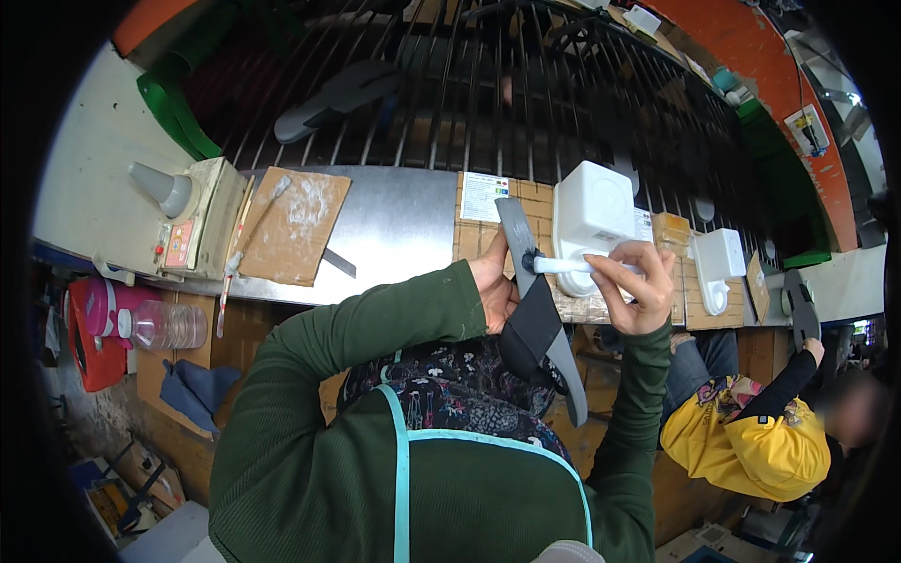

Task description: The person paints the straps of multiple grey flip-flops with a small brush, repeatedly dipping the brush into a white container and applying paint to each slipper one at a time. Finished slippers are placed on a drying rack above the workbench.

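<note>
My left hand (492,286) is closed around the edge of a slide sandal (514,225), which has a grey sole and a wide black strap. The sandal tilts in front of me at the bench's near edge, toe and heel pointing up and down. Between the fingers of my right hand (640,289) is a white-handled brush (561,266). Its dark bristles touch the sandal's sole above the strap. Just behind the brush stands a white plastic container (593,206) with a round cup at its base.
Behind the bench runs a rack of metal bars (422,113) carrying another grey sandal (338,101). Left lie a smeared cardboard sheet (298,225) and a thin brush (233,263), beside a box with a grey cone (161,190). At right, a person in yellow (751,441) holds a sandal (801,308).
</note>
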`<state>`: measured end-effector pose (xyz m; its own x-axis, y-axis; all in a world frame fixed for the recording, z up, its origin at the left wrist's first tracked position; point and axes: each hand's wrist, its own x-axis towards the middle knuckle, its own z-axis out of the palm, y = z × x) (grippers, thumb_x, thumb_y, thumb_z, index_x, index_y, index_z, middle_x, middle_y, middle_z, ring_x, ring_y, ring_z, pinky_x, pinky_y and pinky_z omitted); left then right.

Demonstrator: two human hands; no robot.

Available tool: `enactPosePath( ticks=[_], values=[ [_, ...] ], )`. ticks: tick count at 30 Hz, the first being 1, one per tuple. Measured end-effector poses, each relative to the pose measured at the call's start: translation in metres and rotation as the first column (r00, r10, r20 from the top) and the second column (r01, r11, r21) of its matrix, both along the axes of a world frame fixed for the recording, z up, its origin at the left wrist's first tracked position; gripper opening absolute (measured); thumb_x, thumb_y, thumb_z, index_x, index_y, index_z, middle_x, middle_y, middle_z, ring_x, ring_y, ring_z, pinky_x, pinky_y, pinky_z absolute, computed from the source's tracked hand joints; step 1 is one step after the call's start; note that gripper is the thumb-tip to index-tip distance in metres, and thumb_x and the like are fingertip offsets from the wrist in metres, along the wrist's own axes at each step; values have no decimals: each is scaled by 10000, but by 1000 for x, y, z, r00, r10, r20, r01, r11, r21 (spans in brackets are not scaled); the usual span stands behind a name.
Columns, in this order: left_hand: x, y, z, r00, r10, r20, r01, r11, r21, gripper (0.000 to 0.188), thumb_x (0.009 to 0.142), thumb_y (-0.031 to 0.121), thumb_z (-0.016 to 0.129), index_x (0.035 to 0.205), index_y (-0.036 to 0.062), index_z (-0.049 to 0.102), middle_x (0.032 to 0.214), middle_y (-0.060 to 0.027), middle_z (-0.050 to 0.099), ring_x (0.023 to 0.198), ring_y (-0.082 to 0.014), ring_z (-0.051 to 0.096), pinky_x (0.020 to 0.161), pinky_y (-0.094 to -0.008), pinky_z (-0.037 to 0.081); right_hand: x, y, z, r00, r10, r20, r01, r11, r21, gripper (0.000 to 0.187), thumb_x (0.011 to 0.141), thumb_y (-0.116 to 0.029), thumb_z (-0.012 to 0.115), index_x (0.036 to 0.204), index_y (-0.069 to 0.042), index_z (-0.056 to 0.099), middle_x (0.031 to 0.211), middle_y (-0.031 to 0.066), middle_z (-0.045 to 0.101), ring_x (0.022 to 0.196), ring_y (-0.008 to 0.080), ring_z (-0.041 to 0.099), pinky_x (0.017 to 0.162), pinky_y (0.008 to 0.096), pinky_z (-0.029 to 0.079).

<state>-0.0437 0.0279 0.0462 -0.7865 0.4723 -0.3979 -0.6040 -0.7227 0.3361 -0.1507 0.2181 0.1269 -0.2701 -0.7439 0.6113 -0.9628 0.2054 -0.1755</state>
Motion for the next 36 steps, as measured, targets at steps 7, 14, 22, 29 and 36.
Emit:
enactPosePath(
  ticks=[7, 14, 22, 29, 36],
  values=[
    [2, -7, 2, 996, -2, 93, -11, 990, 139, 921, 788, 813, 216, 1414, 145, 320, 1325, -108, 470, 1176, -224, 536, 888, -473, 517, 1, 6, -3, 1000, 3, -6, -3, 1000, 18, 297, 657, -104, 771, 944, -180, 748, 822, -9, 573, 653, 130, 489, 717, 323, 260],
    [0, 1, 4, 999, 18, -26, -19, 999, -32, 1257, 631, 949, 219, 1346, -80, 319, 1149, -233, 473, 1101, -277, 526, 857, -480, 503, 3, 11, -5, 1000, 2, -23, -1, 999, 34, 312, 665, -108, 772, 964, -190, 743, 830, -3, 572, 638, 139, 476, 709, 330, 253],
    [1, -6, -4, 998, 6, 58, -15, 987, 159, 914, 782, 821, 253, 1389, 143, 336, 1317, -144, 453, 1195, -247, 514, 911, -500, 496, 6, 17, -5, 999, -2, -44, 4, 999, 40, 319, 647, -110, 781, 955, -181, 742, 820, -6, 579, 654, 143, 463, 701, 328, 252],
    [4, -5, -4, 998, 6, 55, -16, 983, 183, 837, 842, 752, 287, 1354, 97, 383, 1285, -147, 502, 1151, -241, 550, 888, -457, 523, 1, 23, -4, 994, 58, 95, -62, 997, 36, 271, 662, -101, 766, 925, -166, 752, 816, 6, 579, 649, 141, 451, 689, 311, 287],
    [5, 0, 3, 981, 35, -190, -51, 995, -81, 533, 967, 489, 399, 1245, 49, 516, 1106, -114, 640, 956, -216, 666, 833, -392, 571, -15, -4, -17, 924, 156, 349, -123, 986, -114, 208, 719, -80, 727, 925, -94, 749, 810, 21, 566, 633, 107, 450, 621, 264, 339]
  ],
)
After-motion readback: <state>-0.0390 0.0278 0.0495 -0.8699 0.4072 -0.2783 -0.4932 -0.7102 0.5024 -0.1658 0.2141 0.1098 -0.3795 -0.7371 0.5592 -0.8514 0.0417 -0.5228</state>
